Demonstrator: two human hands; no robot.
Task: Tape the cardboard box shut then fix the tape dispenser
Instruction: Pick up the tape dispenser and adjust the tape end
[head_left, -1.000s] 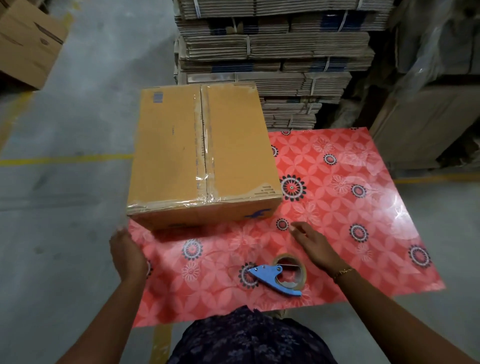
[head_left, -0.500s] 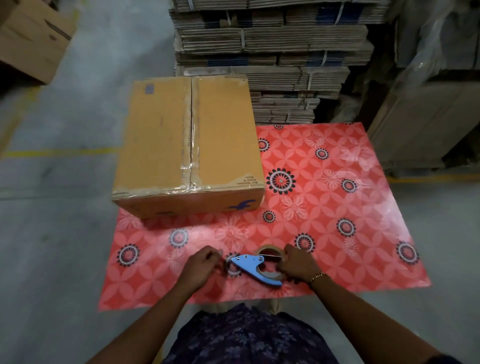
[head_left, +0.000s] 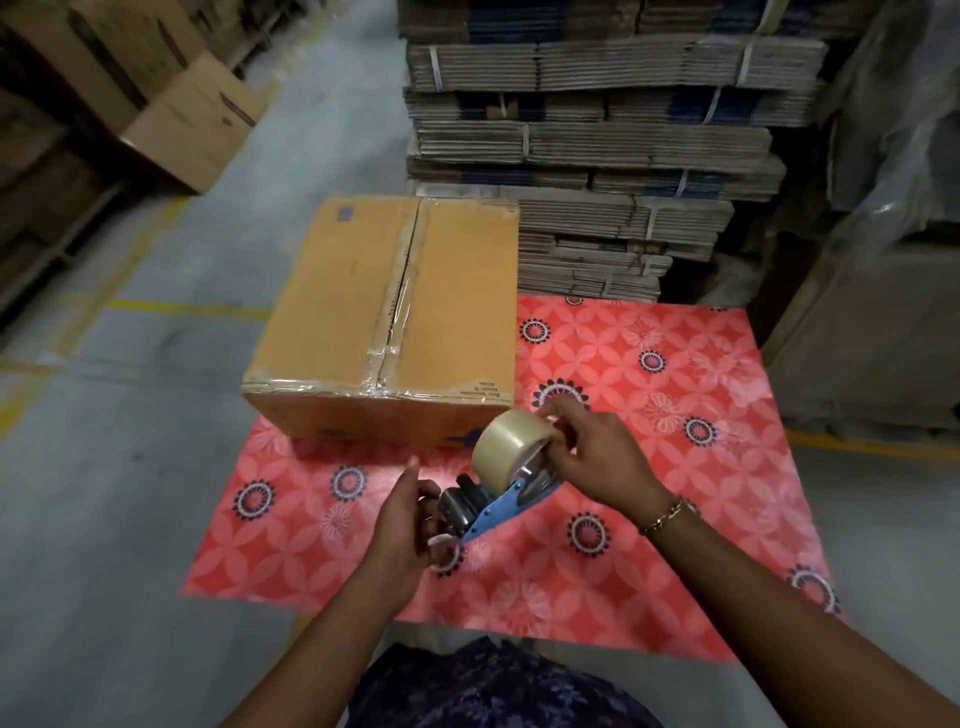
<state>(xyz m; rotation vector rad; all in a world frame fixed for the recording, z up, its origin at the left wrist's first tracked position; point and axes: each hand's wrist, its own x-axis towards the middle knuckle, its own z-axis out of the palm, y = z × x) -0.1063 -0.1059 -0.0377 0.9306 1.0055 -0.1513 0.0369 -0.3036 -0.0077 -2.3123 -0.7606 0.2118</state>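
The right hand (head_left: 592, 457) has its fingers (head_left: 558, 423) curled over the far rim of the clear tape roll (head_left: 511, 441), pinching it where it sits on the blue tape dispenser (head_left: 501, 506). The left hand (head_left: 408, 512) holds the dispenser's lower, roller end, its fingers wrapped round that part with the thumb lifted free; whether they also nip a loose tape end there is too blurred to tell. The dispenser is held up off the counter (head_left: 675, 545), just in front of the cardboard box (head_left: 384, 312), and does not touch it. The box stands at the counter's far left corner with its flaps closed, a strip of clear tape running down the centre seam and more along the near top edge. By that showing the taping looks done, and the work has passed to the dispenser. What remains, I judge, is seating the roll and threading the tape over the roller, which looks hardly begun.
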